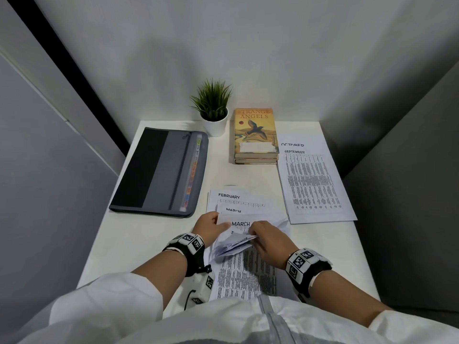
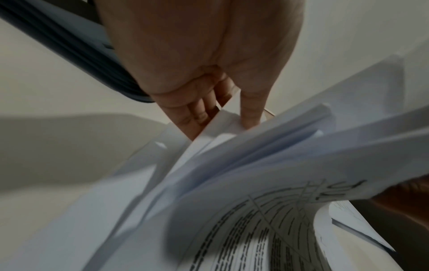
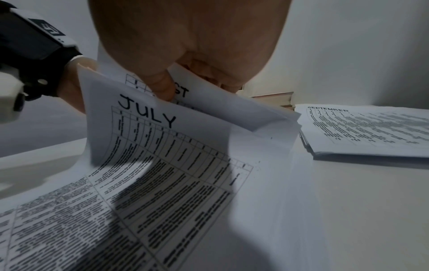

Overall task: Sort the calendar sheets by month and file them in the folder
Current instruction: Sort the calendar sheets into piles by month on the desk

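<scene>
Your left hand (image 1: 212,225) and right hand (image 1: 267,240) both pinch the calendar sheets (image 1: 238,240), lifting their top ends. The sheets sit just right of the folder (image 1: 159,171), close to you.

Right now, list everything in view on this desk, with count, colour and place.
White desk: one, under everything.
Dark grey zip folder: one, closed, desk's left.
Green plant in white pot: one, back centre.
Stacked books: two, orange-covered one on top, right of the plant.
Sorted white calendar sheets: one pile, September uppermost, October beneath, desk's right.
Loose white calendar sheets: count unclear, February and March headings showing, front centre.
Left hand: holds those sheets' left edge.
Right hand: fingers lifting the sheets above the July sheet.
</scene>
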